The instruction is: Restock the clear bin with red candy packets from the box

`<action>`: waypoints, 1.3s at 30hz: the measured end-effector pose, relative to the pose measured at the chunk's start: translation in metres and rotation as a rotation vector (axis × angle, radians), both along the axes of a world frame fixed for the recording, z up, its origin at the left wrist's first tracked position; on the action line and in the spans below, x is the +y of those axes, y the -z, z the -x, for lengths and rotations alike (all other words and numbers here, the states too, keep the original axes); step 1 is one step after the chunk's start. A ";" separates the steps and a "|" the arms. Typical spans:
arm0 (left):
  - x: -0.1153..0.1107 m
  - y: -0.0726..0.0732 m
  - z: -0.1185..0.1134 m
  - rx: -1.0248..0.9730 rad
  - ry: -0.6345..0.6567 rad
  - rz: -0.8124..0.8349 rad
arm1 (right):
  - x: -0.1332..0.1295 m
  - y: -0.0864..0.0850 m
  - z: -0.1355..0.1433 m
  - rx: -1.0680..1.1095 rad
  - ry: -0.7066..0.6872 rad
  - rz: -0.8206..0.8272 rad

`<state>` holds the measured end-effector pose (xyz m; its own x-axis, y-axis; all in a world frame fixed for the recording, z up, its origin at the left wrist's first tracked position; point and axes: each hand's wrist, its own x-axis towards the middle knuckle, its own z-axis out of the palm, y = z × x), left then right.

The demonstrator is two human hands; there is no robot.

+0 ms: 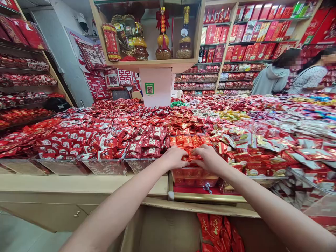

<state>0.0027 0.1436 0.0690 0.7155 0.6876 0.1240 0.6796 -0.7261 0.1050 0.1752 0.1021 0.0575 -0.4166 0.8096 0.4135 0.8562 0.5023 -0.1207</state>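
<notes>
- Fingers [181,153] of the left hand [173,159] and right hand [210,161] curl, slightly parted, against red packets [187,141] in the clear bin [194,174] beneath them; whether any is pinched, I cannot tell.
- Five packets show in the row just beyond the fingertips.
- "DURIAN" reads on one packet [240,159] to their right.
- One green QR card [149,89] stands beyond, leftward.

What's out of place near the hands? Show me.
A bluish-grey scrap lies on the red strip at the foot of the bin of red packets. It seems stray, since packets beside it sit in bins; I can't identify it.
</notes>
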 end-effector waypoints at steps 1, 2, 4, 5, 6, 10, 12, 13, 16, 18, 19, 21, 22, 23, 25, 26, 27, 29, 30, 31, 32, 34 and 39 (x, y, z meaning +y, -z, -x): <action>-0.001 -0.001 0.000 0.003 -0.013 0.000 | 0.000 -0.001 -0.001 -0.014 0.016 0.009; -0.001 -0.002 -0.001 0.006 -0.024 0.000 | 0.001 -0.001 -0.001 -0.026 0.026 0.022; -0.002 -0.003 -0.001 0.012 -0.042 0.001 | 0.004 -0.001 -0.002 -0.042 0.022 0.050; -0.002 -0.003 -0.001 0.014 -0.047 0.002 | 0.006 -0.001 -0.003 -0.043 0.010 0.063; -0.002 -0.004 -0.001 0.016 -0.051 0.003 | 0.008 0.000 -0.003 -0.044 0.000 0.073; -0.001 -0.004 -0.001 0.014 -0.058 0.012 | 0.013 0.000 -0.005 -0.033 -0.020 0.091; 0.000 -0.003 0.000 0.011 -0.058 0.020 | 0.013 -0.001 -0.006 -0.022 -0.023 0.090; 0.000 -0.003 -0.001 0.009 -0.059 0.024 | 0.013 -0.001 -0.006 -0.015 -0.025 0.091; -0.001 -0.004 -0.002 -0.006 -0.065 0.020 | 0.013 0.000 -0.005 0.007 -0.036 0.099; -0.003 -0.006 -0.003 -0.029 -0.045 0.007 | 0.012 -0.001 -0.005 0.015 -0.043 0.101; -0.003 -0.008 -0.004 -0.042 -0.022 0.000 | 0.011 -0.002 -0.005 0.014 -0.045 0.099; -0.005 -0.011 -0.005 -0.066 0.033 -0.011 | 0.008 -0.004 -0.007 0.004 -0.050 0.093; -0.005 -0.012 -0.005 -0.075 0.056 -0.016 | 0.006 -0.005 -0.009 -0.004 -0.049 0.085; -0.005 -0.012 -0.005 -0.083 0.072 -0.022 | 0.005 -0.007 -0.011 -0.013 -0.042 0.074; -0.004 -0.012 -0.006 -0.095 0.093 -0.032 | 0.002 -0.009 -0.015 -0.042 -0.020 0.049; -0.004 -0.011 -0.007 -0.100 0.101 -0.036 | 0.001 -0.009 -0.017 -0.064 -0.014 0.043; -0.003 -0.010 -0.008 -0.103 0.110 -0.040 | 0.001 -0.010 -0.019 -0.091 -0.014 0.041; -0.002 -0.008 -0.011 -0.103 0.123 -0.043 | 0.002 -0.009 -0.021 -0.149 -0.019 0.047; -0.001 -0.007 -0.012 -0.100 0.128 -0.042 | 0.002 -0.009 -0.021 -0.173 -0.018 0.049; 0.000 -0.006 -0.013 -0.095 0.131 -0.040 | 0.003 -0.009 -0.021 -0.192 -0.011 0.047; 0.000 -0.006 -0.014 -0.089 0.132 -0.037 | 0.004 -0.009 -0.021 -0.205 -0.001 0.043; 0.002 -0.004 -0.015 -0.076 0.131 -0.031 | 0.004 -0.009 -0.021 -0.223 0.010 0.034; 0.004 0.000 -0.014 -0.073 0.113 -0.031 | 0.002 -0.008 -0.022 -0.221 -0.035 0.010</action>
